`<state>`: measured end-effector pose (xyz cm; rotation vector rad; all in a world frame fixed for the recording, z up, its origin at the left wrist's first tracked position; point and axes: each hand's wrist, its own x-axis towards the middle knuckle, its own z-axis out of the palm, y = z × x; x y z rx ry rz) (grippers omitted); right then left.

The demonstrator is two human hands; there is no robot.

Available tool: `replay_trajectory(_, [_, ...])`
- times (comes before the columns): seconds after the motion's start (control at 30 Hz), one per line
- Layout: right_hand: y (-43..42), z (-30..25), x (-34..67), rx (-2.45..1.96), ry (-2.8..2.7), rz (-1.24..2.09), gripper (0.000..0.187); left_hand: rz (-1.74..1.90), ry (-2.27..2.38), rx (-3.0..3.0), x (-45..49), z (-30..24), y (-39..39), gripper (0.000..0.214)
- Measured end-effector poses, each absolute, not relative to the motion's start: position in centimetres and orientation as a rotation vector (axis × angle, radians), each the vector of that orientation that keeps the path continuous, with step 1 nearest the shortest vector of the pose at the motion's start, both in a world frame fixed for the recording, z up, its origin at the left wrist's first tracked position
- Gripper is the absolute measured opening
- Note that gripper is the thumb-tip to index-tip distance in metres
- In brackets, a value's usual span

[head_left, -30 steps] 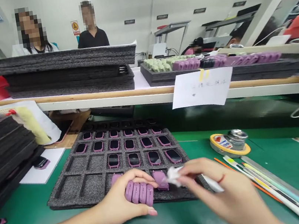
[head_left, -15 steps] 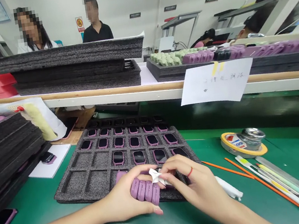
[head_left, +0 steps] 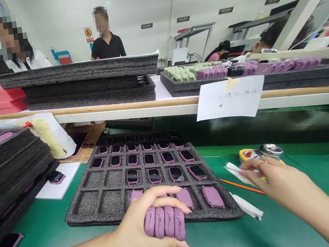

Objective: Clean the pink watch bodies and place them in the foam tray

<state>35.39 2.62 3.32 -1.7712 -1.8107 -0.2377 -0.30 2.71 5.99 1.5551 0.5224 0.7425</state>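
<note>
My left hand (head_left: 135, 237) is wrapped round a row of several purple watch cases (head_left: 164, 224), held side by side above the near edge of a black foam tray (head_left: 70, 218). To the right of the tray, my right hand (head_left: 275, 175) pinches a white tissue-like piece (head_left: 233, 170) between its fingertips. Watches with dark screens (head_left: 154, 175) sit in most of the tray's compartments. In the near row lie purple cases with no dark face up, one of them a purple case (head_left: 213, 196) at the right corner. Several compartments at the tray's left hold nothing.
A roll of yellow tape (head_left: 245, 155) and a metal-lidded container (head_left: 271, 149) stand behind my right hand. Beside it lie an orange stick (head_left: 242, 186) and a rolled white cloth (head_left: 247, 207). Stacked foam trays (head_left: 10, 167) rise at left. A shelf (head_left: 176, 102) crosses behind; people are beyond.
My right hand has moved away from the cases to the right, carrying the white piece. My left hand still holds the cases, slightly lower. The view has shifted a little.
</note>
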Motion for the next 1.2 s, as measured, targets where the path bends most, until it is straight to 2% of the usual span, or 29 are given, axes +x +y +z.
replay_trajectory(0.07, [1.6,1.9,37.7,-1.883,-1.813,-0.175,0.024,0.787,0.470,1.550,-0.4,6.3,2.4,0.074])
replay_trajectory(0.23, [-0.1,-0.2,40.3,-2.132,-1.830,0.054,0.022,0.890,0.392,1.571,-0.5,6.6,1.9,0.070])
replay_trajectory(0.4, [-0.3,4.0,36.5,-2.256,-1.814,-0.050,0.033,1.011,0.349,1.634,-0.6,6.9,1.7,0.069])
replay_trajectory(0.47, [-0.4,6.6,32.2,-2.105,-1.725,-0.042,0.036,1.022,0.351,1.637,-0.6,7.0,1.7,0.066])
replay_trajectory(0.6, [-1.2,9.7,22.9,-1.469,-1.797,0.791,0.049,1.011,0.375,1.622,-0.7,6.9,1.4,0.057])
replay_trajectory(0.67, [-1.5,10.1,19.7,-1.316,-1.839,1.040,0.066,1.042,0.406,1.691,-0.8,6.9,1.4,0.052])
replay_trajectory(0.73, [-1.4,10.1,18.0,-1.284,-1.864,1.116,0.074,1.110,0.461,1.764,-0.9,7.0,1.5,0.048])
replay_trajectory(0.83, [-0.4,9.7,17.0,-1.252,-1.733,1.195,0.064,1.180,0.512,1.812,-1.2,7.4,1.8,0.048])
replay_trajectory(0.93, [0.6,8.9,16.7,-1.003,-1.522,1.439,0.071,1.220,0.473,1.974,-1.4,7.7,2.1,0.048])
replay_trajectory(1.03, [1.0,7.7,16.5,-0.811,-1.463,1.583,0.096,1.253,0.423,2.046,-1.3,7.5,2.2,0.041])
replay_trajectory(1.1, [1.0,7.0,16.4,-0.888,-1.480,1.561,0.113,1.248,0.422,2.015,-1.1,7.2,2.3,0.038])
replay_trajectory(1.2, [0.7,6.5,16.6,-1.028,-1.473,1.503,0.120,1.225,0.445,1.978,-0.7,6.6,2.5,0.040])
